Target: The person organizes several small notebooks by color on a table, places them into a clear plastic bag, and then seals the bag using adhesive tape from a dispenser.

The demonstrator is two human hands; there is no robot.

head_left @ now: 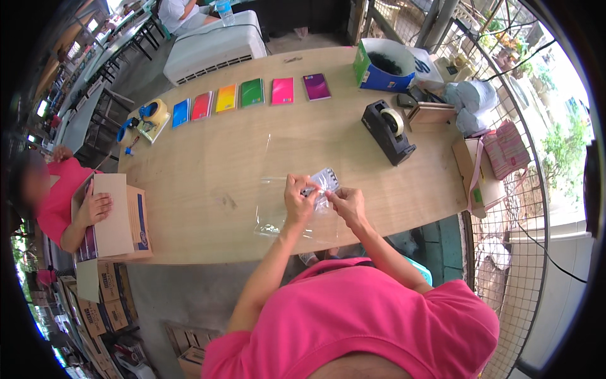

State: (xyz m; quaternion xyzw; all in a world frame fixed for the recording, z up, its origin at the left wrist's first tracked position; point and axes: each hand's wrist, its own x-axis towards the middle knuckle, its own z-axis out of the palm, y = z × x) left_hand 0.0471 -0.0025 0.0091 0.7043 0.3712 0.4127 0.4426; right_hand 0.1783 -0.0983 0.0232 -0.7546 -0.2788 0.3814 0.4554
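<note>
Near the table's front edge, my left hand [299, 199] and my right hand [348, 205] meet with their fingers pinched on a small clear plastic packet [326, 177]. Something with dark marks shows through the plastic, too small to name. The fingertips of both hands almost touch. Under and around my hands lie thin clear plastic bags [270, 226] on the wooden table [208, 158]. Past my hands, a row of small notebooks in several colours, among them a pink notebook [283, 91] and a purple notebook [316, 87], lies along the far side.
A black tape dispenser [388, 134] stands at the right, before a blue and green box [385, 66]. Tape rolls [151, 111] lie at the far left. At the left edge, a co-worker's hand [96, 205] rests on an open cardboard box [117, 218]. Wire fencing [514, 252] borders the right side.
</note>
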